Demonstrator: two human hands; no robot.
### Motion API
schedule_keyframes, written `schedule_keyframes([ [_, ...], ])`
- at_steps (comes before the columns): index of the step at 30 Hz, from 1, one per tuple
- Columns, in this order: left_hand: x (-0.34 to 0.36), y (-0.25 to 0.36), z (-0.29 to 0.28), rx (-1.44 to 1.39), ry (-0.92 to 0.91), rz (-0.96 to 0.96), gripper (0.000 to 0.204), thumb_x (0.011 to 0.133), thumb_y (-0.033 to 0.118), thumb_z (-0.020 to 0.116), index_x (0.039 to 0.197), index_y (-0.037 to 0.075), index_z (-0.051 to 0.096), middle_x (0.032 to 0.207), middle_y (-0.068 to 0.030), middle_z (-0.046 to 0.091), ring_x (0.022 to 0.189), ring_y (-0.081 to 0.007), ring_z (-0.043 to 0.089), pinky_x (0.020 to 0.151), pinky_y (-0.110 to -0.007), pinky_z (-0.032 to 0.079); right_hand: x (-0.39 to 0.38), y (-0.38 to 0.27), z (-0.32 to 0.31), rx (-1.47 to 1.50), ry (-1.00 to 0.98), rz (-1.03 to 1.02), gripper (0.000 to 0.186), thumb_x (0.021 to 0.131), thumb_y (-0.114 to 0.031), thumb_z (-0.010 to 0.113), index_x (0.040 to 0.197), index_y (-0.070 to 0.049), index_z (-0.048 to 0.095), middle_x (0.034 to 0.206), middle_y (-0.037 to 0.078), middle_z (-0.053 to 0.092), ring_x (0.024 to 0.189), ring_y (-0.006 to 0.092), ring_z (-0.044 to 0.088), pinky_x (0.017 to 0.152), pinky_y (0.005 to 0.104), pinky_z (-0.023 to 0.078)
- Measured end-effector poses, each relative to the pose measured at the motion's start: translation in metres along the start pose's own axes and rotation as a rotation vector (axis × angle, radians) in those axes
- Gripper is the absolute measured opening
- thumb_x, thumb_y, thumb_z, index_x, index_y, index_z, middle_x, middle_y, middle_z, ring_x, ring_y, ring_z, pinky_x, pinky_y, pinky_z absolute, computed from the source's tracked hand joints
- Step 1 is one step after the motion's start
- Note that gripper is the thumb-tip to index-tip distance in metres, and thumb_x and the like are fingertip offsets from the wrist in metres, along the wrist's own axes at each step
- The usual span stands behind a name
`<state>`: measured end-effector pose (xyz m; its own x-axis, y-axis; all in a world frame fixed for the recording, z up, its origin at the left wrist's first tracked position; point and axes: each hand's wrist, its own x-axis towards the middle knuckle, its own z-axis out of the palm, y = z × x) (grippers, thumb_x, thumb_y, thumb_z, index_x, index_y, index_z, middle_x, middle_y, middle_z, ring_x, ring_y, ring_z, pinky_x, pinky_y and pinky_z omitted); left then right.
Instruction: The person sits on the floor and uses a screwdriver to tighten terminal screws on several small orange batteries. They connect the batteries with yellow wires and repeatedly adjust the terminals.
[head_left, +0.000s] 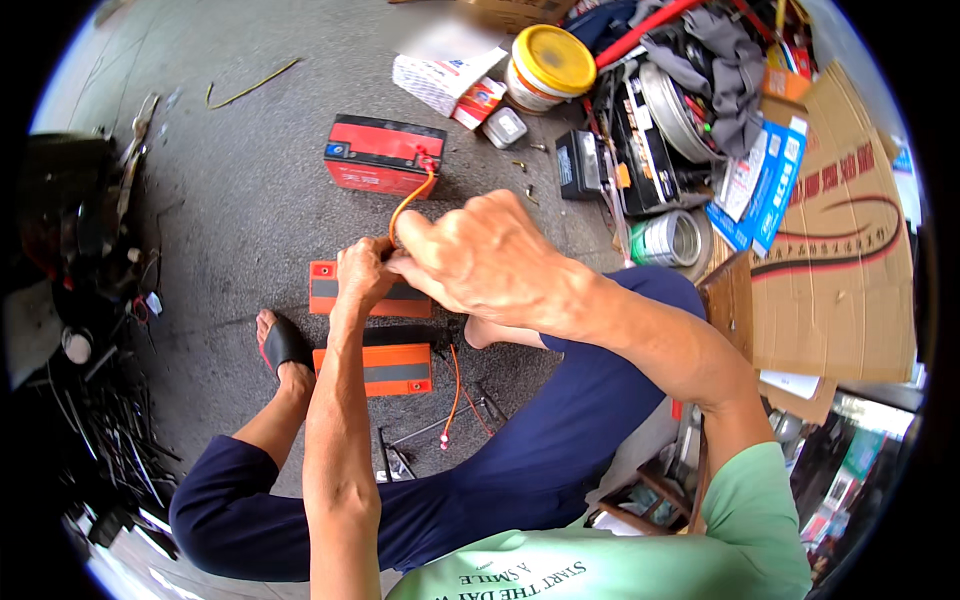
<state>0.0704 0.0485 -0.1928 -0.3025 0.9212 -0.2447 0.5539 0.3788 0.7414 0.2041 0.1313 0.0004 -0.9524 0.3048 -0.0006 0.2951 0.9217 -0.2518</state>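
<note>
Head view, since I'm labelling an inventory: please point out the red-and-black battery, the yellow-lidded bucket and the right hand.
Red-and-black battery (378, 145): head view, red top panel.
Yellow-lidded bucket (556, 58): head view, lid.
Right hand (485, 245): head view, back.

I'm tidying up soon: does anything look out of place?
A thin yellowish cord looks stray, lying alone on the grey floor, upper left; small brass-coloured pieces lie loose right of the boxy red-and-black battery.
</note>
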Motion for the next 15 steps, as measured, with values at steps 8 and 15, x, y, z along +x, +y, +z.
schedule_keyframes([
  [8, 0.008, -0.040, 0.018, 0.162, 0.056, 0.105, 0.036, 0.073, 0.023, 0.067, 0.105, 0.007, 0.064, 0.093, -0.0186, 0.066, 0.090, -0.0378, 0.062, 0.079, -0.046, 0.047, -0.008, 0.007, 0.016, 0.099, 0.304, -0.146, 0.020, 0.073, -0.018, 0.064, 0.080, -0.001, 0.057, 0.066, 0.013, 0.060, 0.063, 0.0290, 0.065, 0.053, 0.0391, 0.051],
  [15, -0.045, -0.007, -0.016, 0.232, 0.229, 0.205, 0.039, 0.073, 0.024, 0.067, 0.108, 0.007, 0.060, 0.098, -0.0187, 0.062, 0.094, -0.0378, 0.058, 0.082, -0.046, 0.044, -0.003, 0.012, 0.005, 0.016, -0.040, 0.002, 0.018, 0.066, -0.016, 0.066, 0.078, -0.002, 0.065, 0.075, 0.013, 0.067, 0.068, 0.0257, 0.068, 0.056, 0.0385, 0.053],
])
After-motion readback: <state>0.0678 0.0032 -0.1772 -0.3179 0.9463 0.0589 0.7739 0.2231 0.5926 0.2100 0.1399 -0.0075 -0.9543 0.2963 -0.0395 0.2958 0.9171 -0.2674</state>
